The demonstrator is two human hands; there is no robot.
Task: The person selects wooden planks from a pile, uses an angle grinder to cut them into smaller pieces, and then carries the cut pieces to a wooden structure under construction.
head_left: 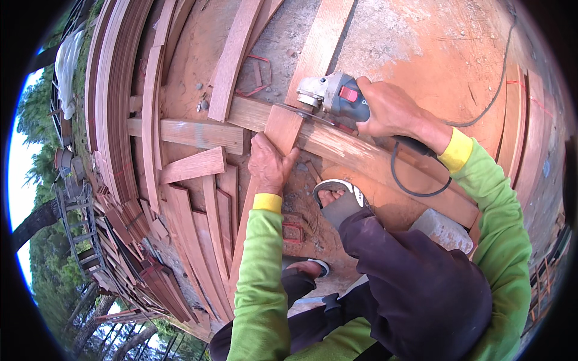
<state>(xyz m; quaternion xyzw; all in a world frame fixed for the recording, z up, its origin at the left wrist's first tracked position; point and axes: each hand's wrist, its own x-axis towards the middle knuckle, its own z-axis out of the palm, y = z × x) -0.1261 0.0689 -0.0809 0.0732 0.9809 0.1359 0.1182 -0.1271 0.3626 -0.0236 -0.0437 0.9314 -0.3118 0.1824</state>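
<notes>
My right hand is wrapped around the body of an angle grinder, grey and black with a red switch. The grinder's thin disc lies across a reddish-brown wooden plank. My left hand grips this plank just nearer to me than the disc, thumb on one side and fingers on the other. Under the plank runs a crosswise timber with a pale, scraped face. Whether the disc is spinning or has cut into the wood, I cannot tell.
The grinder's black cord trails over the reddish dirt ground. My sandalled foot is close to the timber, beside a concrete block. Long planks are stacked at the left, with several loose boards and red metal frames nearby.
</notes>
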